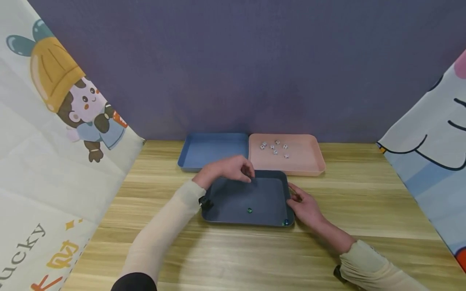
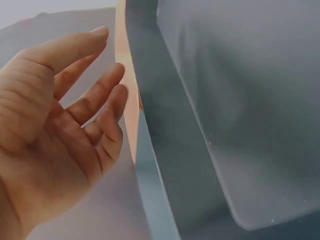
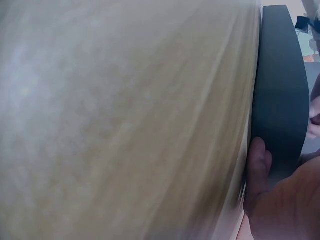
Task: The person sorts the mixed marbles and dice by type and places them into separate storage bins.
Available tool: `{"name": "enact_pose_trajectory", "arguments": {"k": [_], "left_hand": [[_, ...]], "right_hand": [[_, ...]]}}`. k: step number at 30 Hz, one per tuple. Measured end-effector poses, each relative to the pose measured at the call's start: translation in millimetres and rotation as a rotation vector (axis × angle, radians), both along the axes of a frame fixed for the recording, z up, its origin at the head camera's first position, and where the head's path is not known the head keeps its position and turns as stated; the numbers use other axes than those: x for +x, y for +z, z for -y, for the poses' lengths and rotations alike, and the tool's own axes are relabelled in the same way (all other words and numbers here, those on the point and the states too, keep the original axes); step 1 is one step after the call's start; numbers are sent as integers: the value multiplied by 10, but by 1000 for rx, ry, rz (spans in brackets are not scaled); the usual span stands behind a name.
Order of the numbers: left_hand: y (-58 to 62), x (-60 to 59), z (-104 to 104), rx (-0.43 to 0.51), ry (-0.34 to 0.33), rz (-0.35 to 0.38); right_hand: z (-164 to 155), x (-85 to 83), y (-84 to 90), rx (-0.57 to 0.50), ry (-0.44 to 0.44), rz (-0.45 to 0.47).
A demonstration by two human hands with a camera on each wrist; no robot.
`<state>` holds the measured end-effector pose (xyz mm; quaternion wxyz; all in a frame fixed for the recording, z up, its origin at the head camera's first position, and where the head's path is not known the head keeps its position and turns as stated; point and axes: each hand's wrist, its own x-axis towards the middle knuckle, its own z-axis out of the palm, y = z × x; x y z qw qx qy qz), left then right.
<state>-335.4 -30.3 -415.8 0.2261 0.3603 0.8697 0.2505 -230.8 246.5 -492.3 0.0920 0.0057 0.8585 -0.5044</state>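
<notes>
Steadying the dark tray [image 1: 233, 198] at center table, my right hand [image 1: 305, 206] presses relaxed fingers against its 3 o'clock rim; my left hand [image 1: 227, 169] hovers loosely curled, empty, over the 11 o'clock corner, marbles [image 1: 249, 210] lying toward 6.

Even, soft light; head view sharp, both wrist views blurred.

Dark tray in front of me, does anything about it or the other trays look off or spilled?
Nothing stands out. The dark tray sits flat with two marbles inside; the dice are all in the pink tray, none on the table.
</notes>
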Motion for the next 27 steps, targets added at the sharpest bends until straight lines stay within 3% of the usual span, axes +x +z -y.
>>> {"name": "enact_pose_trajectory", "arguments": {"k": [5, 11, 19, 27], "left_hand": [[37, 227, -140, -137, -108, 7], [-31, 406, -227, -263, -193, -30], [-125, 478, -257, -328, -222, -9], [-205, 510, -303, -373, -257, -39]], "right_hand": [[3, 4, 12, -7, 1, 15], [3, 13, 31, 9, 8, 13], [-3, 10, 48, 9, 14, 13], [-6, 20, 45, 0, 5, 15]]}}
